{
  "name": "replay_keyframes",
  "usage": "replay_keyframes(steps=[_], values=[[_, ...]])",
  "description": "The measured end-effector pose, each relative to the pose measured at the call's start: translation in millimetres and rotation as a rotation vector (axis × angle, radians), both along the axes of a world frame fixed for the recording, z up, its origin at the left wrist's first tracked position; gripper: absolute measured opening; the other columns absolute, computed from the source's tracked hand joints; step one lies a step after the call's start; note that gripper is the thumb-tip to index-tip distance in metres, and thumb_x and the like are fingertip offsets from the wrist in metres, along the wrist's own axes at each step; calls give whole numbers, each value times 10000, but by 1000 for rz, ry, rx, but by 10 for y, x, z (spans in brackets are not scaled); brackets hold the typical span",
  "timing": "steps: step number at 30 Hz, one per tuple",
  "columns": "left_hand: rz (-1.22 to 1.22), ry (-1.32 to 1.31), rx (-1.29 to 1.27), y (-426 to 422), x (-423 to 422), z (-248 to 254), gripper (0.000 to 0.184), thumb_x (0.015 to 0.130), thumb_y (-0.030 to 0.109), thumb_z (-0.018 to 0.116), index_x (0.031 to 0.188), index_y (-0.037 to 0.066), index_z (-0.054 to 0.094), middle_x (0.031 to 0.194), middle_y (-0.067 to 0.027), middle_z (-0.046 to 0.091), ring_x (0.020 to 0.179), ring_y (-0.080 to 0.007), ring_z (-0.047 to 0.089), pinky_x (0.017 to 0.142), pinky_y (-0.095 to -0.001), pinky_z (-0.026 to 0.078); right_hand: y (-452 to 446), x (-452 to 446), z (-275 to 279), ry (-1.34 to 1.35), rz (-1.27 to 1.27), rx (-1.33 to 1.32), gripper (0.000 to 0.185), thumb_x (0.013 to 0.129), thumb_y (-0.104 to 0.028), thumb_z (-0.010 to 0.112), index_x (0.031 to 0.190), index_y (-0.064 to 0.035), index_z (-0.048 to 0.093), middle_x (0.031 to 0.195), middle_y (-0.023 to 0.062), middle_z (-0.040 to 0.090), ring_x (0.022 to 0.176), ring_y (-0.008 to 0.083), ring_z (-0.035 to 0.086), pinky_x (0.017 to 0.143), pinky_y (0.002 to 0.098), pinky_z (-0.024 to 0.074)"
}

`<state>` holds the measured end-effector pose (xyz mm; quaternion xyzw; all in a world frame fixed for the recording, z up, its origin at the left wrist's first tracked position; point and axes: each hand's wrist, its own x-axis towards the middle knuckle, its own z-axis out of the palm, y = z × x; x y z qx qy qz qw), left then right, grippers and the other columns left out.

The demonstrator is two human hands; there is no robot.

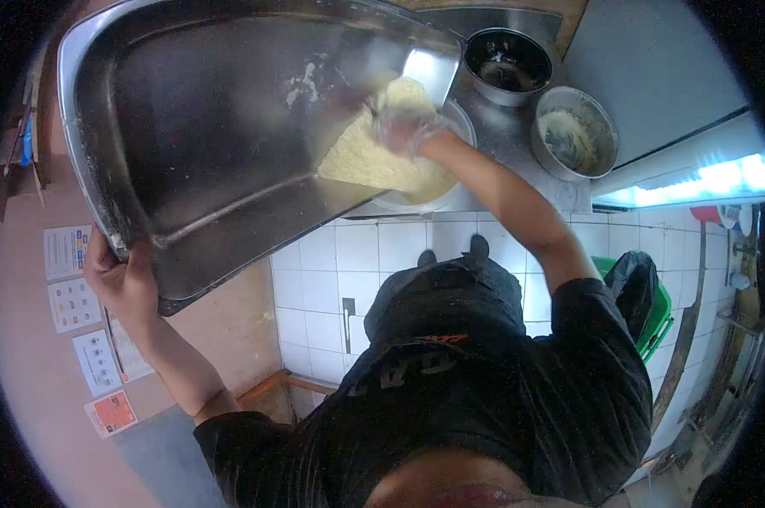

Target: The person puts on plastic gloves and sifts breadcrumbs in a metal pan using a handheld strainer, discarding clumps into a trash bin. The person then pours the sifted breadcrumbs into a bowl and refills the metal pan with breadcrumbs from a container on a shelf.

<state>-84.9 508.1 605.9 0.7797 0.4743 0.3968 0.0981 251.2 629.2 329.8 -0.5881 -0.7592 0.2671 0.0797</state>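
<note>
A large, deep dark metal tray [221, 118] is tilted, its lower right corner over a pale round tub [462, 127]. My left hand [124, 275] is closed around the tray's near left edge. Pale yellow, crumbly powder [357, 161] lies heaped in the right corner of the tray, spreading toward the tub. My right hand [408, 135], in a clear plastic glove, reaches into this powder. It is smeared by motion, and its fingers cannot be made out. White residue [306, 83] streaks the tray's bottom.
A dark round pan [505, 63] and a metal bowl [575, 131] with pale residue stand on the steel counter [518, 165] at the right. A green bin [658, 317] with a black bag [635, 288] is on the tiled floor. Printed sheets [97, 362] hang on the left wall.
</note>
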Motion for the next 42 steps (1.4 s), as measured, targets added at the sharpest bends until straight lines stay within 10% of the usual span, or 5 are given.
replay_keyframes(steps=[17,19,20,26,42], values=[[115,18,163,-277,293,-124,94,742,-37,567,832,-42,592,716,25,522,648,-40,423,572,-179,297,-291,150,-122,-238,343,96,274,803,-133,540,968,51,660,1044,190,652,947,313,633,861,401,492],[114,18,158,-299,287,-155,81,743,-38,564,820,-41,588,699,31,509,636,-39,410,561,-184,288,-131,261,-290,-97,-36,336,303,812,-130,546,1029,47,661,1077,183,656,1013,298,621,946,351,466],[77,21,169,-297,288,-169,75,747,-35,575,821,-38,590,698,33,508,630,-37,404,555,-187,285,124,220,-927,-65,-117,1139,316,821,-123,548,1068,37,664,1090,188,658,1069,295,606,1017,324,425],[64,60,209,-278,230,-227,66,759,-21,622,820,-22,596,677,40,498,602,-32,382,533,-193,275,-416,46,-369,-234,329,7,381,840,-73,488,1197,17,587,1170,223,609,1059,316,609,948,359,474],[79,46,175,-400,170,-345,163,745,-72,551,891,-57,621,691,28,510,624,-27,398,543,-178,278,-275,-165,-315,-48,39,317,254,849,-102,522,1037,21,639,1085,241,641,979,349,653,834,429,510]])
